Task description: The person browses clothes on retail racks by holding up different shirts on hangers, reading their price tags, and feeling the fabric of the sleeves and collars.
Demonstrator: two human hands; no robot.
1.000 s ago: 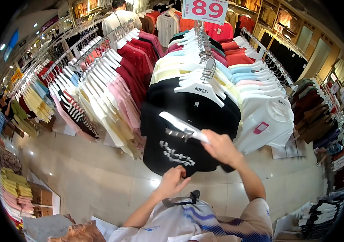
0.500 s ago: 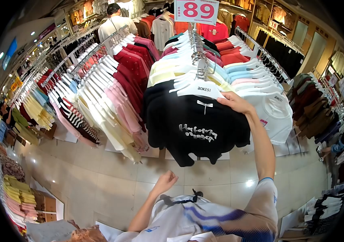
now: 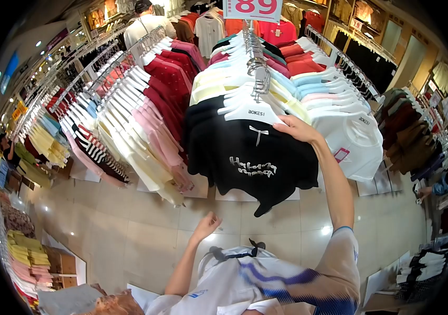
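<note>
My right hand (image 3: 296, 128) grips the shoulder of a black T-shirt (image 3: 218, 152) at the end of its white hanger (image 3: 250, 111), fingers closed on the cloth. The shirt hangs at the front of the middle rack, tilted, with a small white bow and white lettering on its chest. Below and to the left of it, my left hand (image 3: 206, 226) is in the air by my waist, its fingers curled in a loose fist and apart from the clothes. I see nothing held in it.
Pale shirts (image 3: 216, 86) and white T-shirts (image 3: 347, 144) hang close beside the black one. Racks of pink, cream and red tops (image 3: 174, 73) stand to the left. A price sign (image 3: 251, 8) tops the middle rack. A person in white (image 3: 148, 29) stands behind.
My right hand has shifted slightly left and up with the black T-shirt, whose lower part has swung and tilted. My left hand has moved slightly left and up, still curled.
</note>
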